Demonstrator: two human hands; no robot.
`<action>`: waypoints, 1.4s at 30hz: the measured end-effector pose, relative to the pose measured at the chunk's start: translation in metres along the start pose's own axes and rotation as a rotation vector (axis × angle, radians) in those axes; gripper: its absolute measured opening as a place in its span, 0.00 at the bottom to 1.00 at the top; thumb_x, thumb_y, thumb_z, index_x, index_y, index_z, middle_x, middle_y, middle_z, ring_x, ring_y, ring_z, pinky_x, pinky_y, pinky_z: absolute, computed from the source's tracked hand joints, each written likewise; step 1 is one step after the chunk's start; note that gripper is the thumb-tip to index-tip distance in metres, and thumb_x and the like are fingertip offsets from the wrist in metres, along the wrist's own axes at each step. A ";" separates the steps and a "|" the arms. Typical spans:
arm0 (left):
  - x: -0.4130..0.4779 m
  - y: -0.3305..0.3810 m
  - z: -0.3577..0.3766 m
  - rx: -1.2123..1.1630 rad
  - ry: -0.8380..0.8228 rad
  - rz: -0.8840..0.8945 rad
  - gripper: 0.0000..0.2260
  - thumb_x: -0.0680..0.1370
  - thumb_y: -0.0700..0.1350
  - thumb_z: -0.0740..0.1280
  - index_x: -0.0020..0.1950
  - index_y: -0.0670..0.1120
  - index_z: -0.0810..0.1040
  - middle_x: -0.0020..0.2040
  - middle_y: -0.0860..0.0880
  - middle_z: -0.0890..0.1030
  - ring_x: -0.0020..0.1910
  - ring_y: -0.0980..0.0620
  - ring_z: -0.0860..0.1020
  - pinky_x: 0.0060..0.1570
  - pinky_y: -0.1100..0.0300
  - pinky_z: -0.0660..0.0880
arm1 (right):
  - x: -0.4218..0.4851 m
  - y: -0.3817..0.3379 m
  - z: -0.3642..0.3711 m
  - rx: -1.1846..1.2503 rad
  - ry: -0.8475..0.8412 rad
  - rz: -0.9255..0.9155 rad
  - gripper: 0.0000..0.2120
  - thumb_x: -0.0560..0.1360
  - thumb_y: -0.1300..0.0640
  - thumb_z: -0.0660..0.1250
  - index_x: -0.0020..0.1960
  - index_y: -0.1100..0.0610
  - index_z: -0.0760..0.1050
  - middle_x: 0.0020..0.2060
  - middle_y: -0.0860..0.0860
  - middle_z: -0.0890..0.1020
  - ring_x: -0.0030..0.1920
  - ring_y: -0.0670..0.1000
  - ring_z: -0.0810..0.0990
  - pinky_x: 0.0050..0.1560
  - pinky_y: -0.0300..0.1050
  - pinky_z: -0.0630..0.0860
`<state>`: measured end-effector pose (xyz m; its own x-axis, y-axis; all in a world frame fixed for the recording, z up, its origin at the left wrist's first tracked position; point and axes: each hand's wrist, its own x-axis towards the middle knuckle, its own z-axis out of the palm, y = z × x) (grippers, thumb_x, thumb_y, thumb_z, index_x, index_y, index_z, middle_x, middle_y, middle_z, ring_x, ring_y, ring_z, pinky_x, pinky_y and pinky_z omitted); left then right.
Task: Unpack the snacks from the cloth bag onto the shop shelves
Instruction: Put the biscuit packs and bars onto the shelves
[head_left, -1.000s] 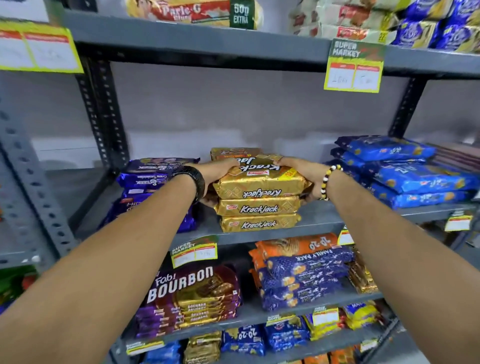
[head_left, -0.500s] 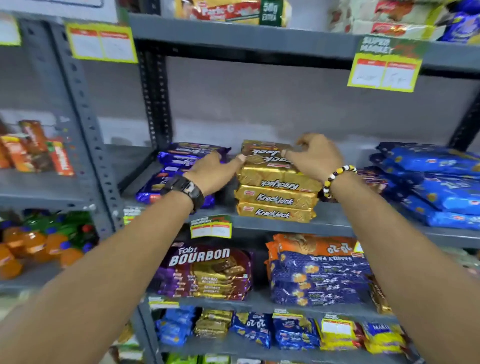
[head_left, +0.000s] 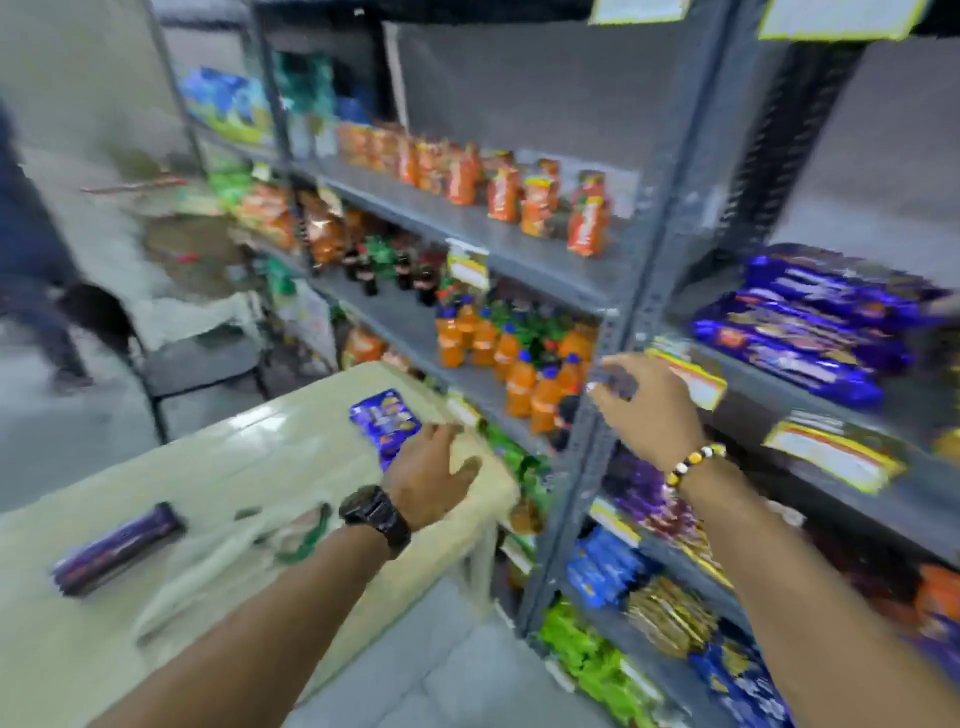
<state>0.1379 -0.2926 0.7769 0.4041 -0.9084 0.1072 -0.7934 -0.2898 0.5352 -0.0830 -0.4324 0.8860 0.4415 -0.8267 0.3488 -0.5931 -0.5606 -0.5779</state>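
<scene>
the pale table (head_left: 156, 597) sits to my left, its right-hand corner close to the grey shelf upright (head_left: 597, 441), with a strip of bare floor (head_left: 457, 675) between them below my arms. my left hand (head_left: 434, 475), with a black watch (head_left: 375, 512) at the wrist, hovers over the table's far right corner, fingers spread and holding nothing. just beyond its fingertips lies a blue snack packet (head_left: 384, 423) flat on the table. a dark purple packet (head_left: 117, 548) lies well apart, toward the near left. the cloth bag (head_left: 228, 551) lies limp on the table beside my left forearm. my right hand (head_left: 649, 410), with a beaded bracelet (head_left: 693, 462), is up at the shelf upright, fingers loosely curled and blurred; i cannot tell if it grips anything. purple biscuit packs (head_left: 810, 322) sit on the shelf to its right, orange bottles (head_left: 519, 364) to its left. a dark chair (head_left: 171, 353) stands past the table.
</scene>
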 end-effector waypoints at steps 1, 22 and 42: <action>-0.005 -0.029 -0.004 0.015 -0.005 -0.044 0.28 0.74 0.62 0.63 0.69 0.48 0.72 0.63 0.44 0.77 0.61 0.42 0.76 0.61 0.50 0.73 | 0.001 -0.007 0.030 0.013 -0.051 0.020 0.15 0.71 0.54 0.73 0.57 0.54 0.81 0.53 0.54 0.83 0.53 0.56 0.81 0.54 0.45 0.73; 0.300 -0.406 0.003 0.271 -0.487 -0.136 0.42 0.74 0.71 0.58 0.80 0.50 0.51 0.81 0.45 0.55 0.78 0.42 0.56 0.74 0.43 0.62 | 0.073 -0.031 0.518 0.315 -0.304 0.865 0.42 0.72 0.39 0.69 0.77 0.59 0.59 0.74 0.57 0.66 0.74 0.55 0.65 0.72 0.48 0.62; 0.365 -0.434 0.092 -0.691 -0.658 -0.468 0.16 0.74 0.51 0.75 0.56 0.44 0.81 0.46 0.43 0.87 0.43 0.44 0.86 0.46 0.51 0.81 | 0.105 0.025 0.613 0.913 0.056 1.263 0.38 0.52 0.34 0.80 0.56 0.51 0.78 0.50 0.51 0.86 0.48 0.53 0.86 0.52 0.59 0.82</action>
<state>0.5881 -0.5260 0.5071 0.1119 -0.7949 -0.5964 -0.1081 -0.6063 0.7878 0.3610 -0.5032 0.4562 -0.0465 -0.7345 -0.6770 0.0581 0.6746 -0.7359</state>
